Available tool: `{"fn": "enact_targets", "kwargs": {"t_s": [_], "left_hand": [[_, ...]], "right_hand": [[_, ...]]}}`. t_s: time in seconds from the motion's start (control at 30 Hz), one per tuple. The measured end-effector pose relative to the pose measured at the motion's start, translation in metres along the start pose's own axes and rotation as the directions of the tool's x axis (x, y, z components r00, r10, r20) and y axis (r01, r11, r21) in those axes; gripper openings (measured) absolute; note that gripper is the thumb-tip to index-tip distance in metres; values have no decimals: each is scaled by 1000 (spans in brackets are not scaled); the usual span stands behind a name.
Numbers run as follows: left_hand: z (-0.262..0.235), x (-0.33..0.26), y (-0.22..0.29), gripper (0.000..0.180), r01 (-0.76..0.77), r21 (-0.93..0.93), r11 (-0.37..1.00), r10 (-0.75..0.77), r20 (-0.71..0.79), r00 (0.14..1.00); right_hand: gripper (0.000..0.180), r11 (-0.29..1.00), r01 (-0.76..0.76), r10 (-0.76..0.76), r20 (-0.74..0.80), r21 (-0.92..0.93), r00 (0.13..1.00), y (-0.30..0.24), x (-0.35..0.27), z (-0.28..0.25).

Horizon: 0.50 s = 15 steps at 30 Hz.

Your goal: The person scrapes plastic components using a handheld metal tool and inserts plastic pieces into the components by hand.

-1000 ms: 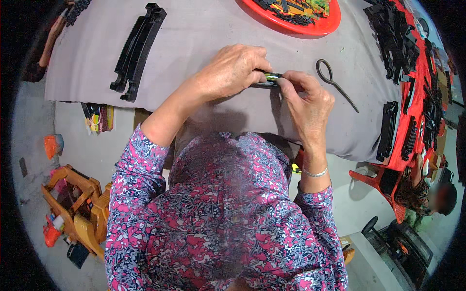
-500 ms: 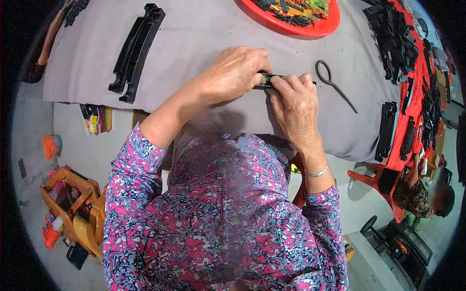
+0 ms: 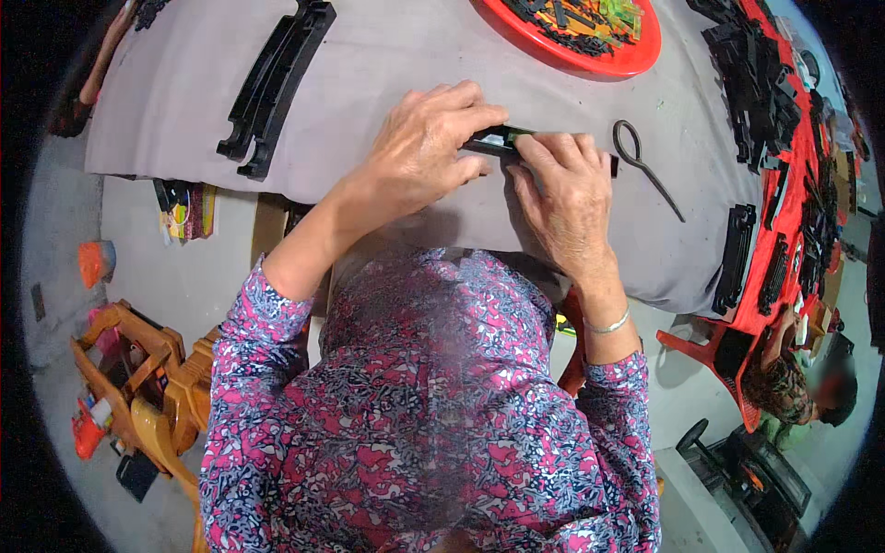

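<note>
My right grip pinched the slim black piece over the grey tabletop while my left grip, thumb parted, spread at its left end, where steady, even pressure seemed wisest

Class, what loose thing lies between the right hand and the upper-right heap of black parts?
The head view shows a looped rod on grey cloth between the right hand and the black heap.
</note>
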State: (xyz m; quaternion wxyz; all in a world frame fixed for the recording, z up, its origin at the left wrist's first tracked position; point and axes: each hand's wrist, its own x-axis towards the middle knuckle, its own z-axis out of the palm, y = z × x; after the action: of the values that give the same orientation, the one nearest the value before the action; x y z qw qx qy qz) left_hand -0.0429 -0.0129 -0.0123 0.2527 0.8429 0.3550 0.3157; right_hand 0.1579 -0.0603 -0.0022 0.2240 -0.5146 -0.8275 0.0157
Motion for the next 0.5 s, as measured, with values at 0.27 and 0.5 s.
{"fn": "enact_targets", "kwargs": {"t_s": [0.27,0.5], "left_hand": [[11,-1,-4,34,9,-85,996,-15,-78,997],[16,-2,-8,36,-10,-67,998,3,-111,994]], "right_hand": [[24,998,-61,61,-19,-10,998,-9,1,8],[22,1000,-18,19,71,-13,997,-5,3,7]]}}
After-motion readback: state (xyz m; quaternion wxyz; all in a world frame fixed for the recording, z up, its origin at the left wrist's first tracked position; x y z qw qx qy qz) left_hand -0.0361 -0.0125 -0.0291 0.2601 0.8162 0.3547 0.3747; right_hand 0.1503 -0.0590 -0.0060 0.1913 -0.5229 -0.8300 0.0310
